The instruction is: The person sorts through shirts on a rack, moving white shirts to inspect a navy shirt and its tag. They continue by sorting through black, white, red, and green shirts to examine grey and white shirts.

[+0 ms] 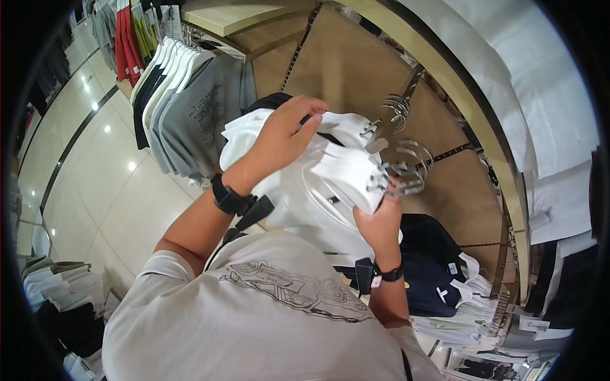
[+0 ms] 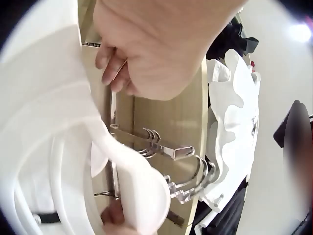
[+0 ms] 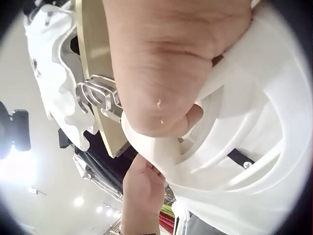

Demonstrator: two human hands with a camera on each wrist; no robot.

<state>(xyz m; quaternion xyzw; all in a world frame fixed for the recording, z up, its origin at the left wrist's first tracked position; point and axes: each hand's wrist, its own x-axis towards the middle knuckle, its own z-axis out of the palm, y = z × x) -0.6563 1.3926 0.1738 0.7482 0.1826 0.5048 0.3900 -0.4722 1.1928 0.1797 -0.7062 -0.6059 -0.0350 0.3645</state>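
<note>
My right hand grips a bunch of white hangers just below their metal hooks, and white shirts hang from them in front of my chest. In the right wrist view its thumb curls over the hangers at a shirt collar. Above these shirts, my left hand lies over more white garments, with its fingers loosely bent. The left wrist view shows nothing between those fingers. A second group of white hangers sits just beyond the left hand, hooks toward the display arm.
Grey shirts hang on white hangers at the upper left. Dark shirts hang to the lower right. Brown wall panels with metal slots stand ahead, beneath a pale wooden frame edge. White garments hang above the frame.
</note>
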